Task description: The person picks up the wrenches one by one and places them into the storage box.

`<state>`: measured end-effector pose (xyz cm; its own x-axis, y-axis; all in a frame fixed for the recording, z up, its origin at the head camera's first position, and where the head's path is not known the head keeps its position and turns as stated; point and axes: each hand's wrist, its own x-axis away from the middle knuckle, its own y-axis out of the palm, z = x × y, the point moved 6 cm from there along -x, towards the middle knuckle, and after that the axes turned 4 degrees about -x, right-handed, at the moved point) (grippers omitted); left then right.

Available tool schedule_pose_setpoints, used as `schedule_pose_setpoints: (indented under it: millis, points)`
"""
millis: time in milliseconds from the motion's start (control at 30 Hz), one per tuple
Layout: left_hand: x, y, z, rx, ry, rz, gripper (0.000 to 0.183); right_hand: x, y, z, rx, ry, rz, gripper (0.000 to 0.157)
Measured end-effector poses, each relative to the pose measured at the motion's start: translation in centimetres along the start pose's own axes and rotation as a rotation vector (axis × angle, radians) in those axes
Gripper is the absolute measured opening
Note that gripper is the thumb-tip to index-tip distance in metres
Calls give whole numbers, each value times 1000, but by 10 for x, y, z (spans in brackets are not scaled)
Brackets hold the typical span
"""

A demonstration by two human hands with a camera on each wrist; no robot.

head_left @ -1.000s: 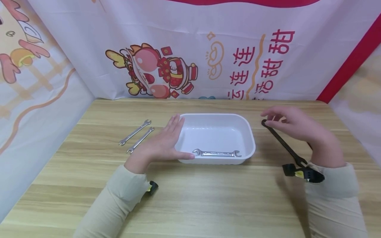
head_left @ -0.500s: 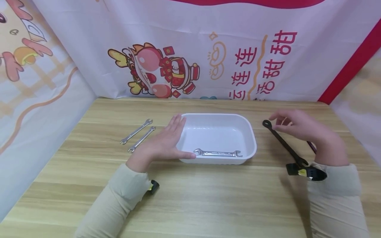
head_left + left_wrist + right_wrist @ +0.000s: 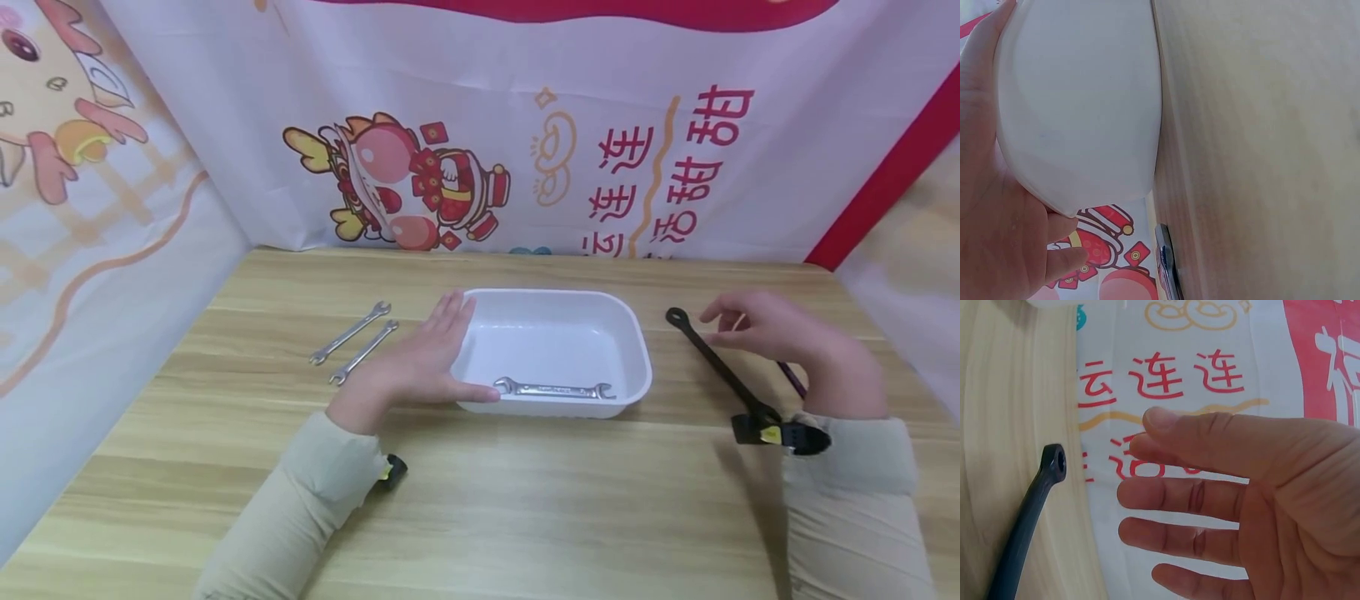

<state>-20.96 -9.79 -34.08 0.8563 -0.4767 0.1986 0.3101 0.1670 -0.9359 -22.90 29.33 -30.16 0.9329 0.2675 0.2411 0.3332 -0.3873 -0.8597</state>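
Note:
My left hand (image 3: 420,358) lies spread along the left end of a white plastic tub (image 3: 551,408), fingers straight and thumb over the front rim. A silver double open-ended wrench (image 3: 555,390) sits inside the tub along its front wall. My right hand (image 3: 780,333) hovers just right of a black combination wrench (image 3: 716,362) on the table. Its fingers are loosely bent with nothing between them. In the right wrist view, the wrench's ring end (image 3: 1054,464) stands apart from the fingertips (image 3: 1132,494).
Two silver open-ended wrenches (image 3: 350,333) (image 3: 365,352) lie side by side left of the tub. Part of a thin dark object (image 3: 792,379) shows beside my right wrist. A printed cloth (image 3: 555,50) hangs along the table's back edge.
My right hand has drawn off to the right from the black wrench's ring end. My left hand keeps its place on the tub. The head view has shifted slightly.

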Motion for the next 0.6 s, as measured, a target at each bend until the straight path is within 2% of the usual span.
schedule_pose_setpoints:
  millis: [600]
  points:
    - [-1,-2,2,-21,9,1,133,-4,12,31,53,86,-79,31]
